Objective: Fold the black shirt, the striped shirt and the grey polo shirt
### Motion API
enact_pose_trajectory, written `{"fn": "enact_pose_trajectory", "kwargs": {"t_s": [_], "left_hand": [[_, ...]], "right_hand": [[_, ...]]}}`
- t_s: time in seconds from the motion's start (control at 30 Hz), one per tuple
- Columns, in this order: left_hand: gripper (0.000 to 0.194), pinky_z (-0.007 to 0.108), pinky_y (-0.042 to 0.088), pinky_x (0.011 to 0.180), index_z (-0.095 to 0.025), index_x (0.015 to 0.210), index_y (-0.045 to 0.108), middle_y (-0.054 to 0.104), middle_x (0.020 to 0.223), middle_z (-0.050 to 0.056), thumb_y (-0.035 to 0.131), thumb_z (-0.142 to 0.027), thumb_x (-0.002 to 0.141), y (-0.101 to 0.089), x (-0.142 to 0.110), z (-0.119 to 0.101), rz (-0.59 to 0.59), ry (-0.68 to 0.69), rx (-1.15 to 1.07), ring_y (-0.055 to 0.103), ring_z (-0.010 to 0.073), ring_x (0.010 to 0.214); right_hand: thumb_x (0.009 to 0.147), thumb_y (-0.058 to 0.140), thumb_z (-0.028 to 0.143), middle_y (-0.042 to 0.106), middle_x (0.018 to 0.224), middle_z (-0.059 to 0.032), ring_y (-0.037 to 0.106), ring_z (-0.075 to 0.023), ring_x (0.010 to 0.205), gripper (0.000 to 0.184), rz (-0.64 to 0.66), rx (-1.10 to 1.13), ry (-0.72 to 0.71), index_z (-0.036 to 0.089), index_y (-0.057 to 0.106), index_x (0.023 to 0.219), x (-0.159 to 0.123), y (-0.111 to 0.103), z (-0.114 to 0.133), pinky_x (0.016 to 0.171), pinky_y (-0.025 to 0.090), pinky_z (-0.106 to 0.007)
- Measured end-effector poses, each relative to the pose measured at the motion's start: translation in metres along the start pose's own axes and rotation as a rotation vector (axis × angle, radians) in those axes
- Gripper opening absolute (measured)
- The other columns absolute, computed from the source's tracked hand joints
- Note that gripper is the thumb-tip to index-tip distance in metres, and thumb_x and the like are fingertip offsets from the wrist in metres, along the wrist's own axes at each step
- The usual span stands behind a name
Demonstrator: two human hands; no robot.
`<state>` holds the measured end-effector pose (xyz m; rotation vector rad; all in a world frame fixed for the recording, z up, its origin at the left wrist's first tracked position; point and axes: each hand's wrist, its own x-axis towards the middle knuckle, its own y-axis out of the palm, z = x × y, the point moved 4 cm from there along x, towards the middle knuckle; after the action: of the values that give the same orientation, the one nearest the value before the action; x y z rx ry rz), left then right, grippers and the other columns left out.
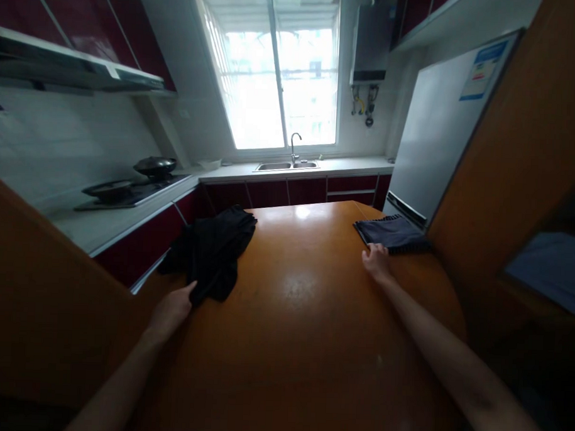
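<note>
A crumpled black cloth, apparently a garment (215, 244), lies over the left side of the wooden table (297, 341), part of it at the table's edge. My left hand (173, 309) is closed on its near edge. On the right side rests a flat, folded dark grey cloth (393, 233) with striped edges. My right hand (377, 261) is at the near left corner of this folded cloth, fingers slightly bent and apart, seemingly touching it without a grip.
Behind the table runs a counter with a sink (289, 166) under the window. A stove with a wok (156, 166) and a flat pan (108, 189) stands at left. The white fridge (441, 126) is at right, beside a wooden panel (520, 161). Bluish fabric (552, 265) lies far right.
</note>
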<state>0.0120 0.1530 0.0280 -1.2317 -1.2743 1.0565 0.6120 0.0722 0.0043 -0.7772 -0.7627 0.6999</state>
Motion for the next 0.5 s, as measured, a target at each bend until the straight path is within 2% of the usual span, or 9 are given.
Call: {"fn": "enact_pose_trajectory", "kwargs": {"t_s": [0.03,0.1,0.2,0.3,0.4,0.5], "left_hand": [[0.06,0.039,0.052,0.085,-0.009,0.143,0.053,0.071,0.115,0.018,0.04,-0.005,0.085,0.014,-0.013,0.004,0.015,0.021,0.05,0.068,0.032,0.106],[0.061,0.047,0.049,0.094,-0.011,0.146,0.05,0.063,0.132,0.021,0.04,-0.008,0.086,0.027,-0.036,0.002,-0.012,0.024,0.135,0.059,0.0361,0.121],[0.052,0.059,0.042,0.102,-0.015,0.14,0.057,0.048,0.149,0.022,0.043,-0.017,0.091,0.018,-0.057,-0.027,-0.169,0.045,0.162,0.047,0.0428,0.133],[0.044,0.051,0.043,0.105,-0.017,0.131,0.063,0.052,0.145,0.017,0.044,-0.018,0.092,0.003,-0.06,-0.074,-0.284,0.222,0.0,0.05,0.0347,0.132],[0.035,0.044,0.046,0.104,-0.019,0.118,0.069,0.062,0.132,0.012,0.047,-0.015,0.091,0.002,-0.054,-0.124,-0.267,0.367,-0.226,0.058,0.0282,0.122],[0.032,0.041,0.046,0.105,-0.021,0.118,0.068,0.064,0.125,0.01,0.047,-0.015,0.094,0.011,-0.053,-0.176,-0.203,0.518,-0.428,0.06,0.024,0.117]], "right_hand": [[0.091,0.054,0.027,0.06,0.125,-0.0232,0.053,-0.0321,0.116,0.038,-0.004,-0.026,0.04,0.009,0.064,0.123,0.012,-0.003,-0.01,0.094,0.04,-0.041],[0.091,0.056,0.03,0.059,0.124,-0.028,0.053,-0.0358,0.115,0.039,0.008,-0.072,0.103,0.005,0.065,0.121,0.03,-0.008,-0.024,0.09,0.038,-0.045],[0.093,0.051,0.028,0.063,0.114,-0.0299,0.058,-0.036,0.106,0.036,0.048,-0.114,0.14,0.003,0.07,0.109,0.047,-0.013,-0.034,0.082,0.037,-0.047],[0.096,0.044,0.024,0.066,0.106,-0.0279,0.061,-0.0325,0.097,0.035,0.065,-0.14,0.102,0.005,0.073,0.102,0.049,-0.013,-0.027,0.076,0.036,-0.043],[0.095,0.048,0.022,0.067,0.108,-0.0228,0.061,-0.0286,0.096,0.028,0.082,-0.164,-0.022,0.011,0.073,0.093,0.022,-0.004,-0.003,0.078,0.036,-0.039],[0.09,0.058,0.02,0.069,0.096,-0.0124,0.061,-0.0225,0.091,0.019,0.159,-0.145,-0.233,0.016,0.07,0.076,-0.039,0.01,0.037,0.081,0.037,-0.033]]}}
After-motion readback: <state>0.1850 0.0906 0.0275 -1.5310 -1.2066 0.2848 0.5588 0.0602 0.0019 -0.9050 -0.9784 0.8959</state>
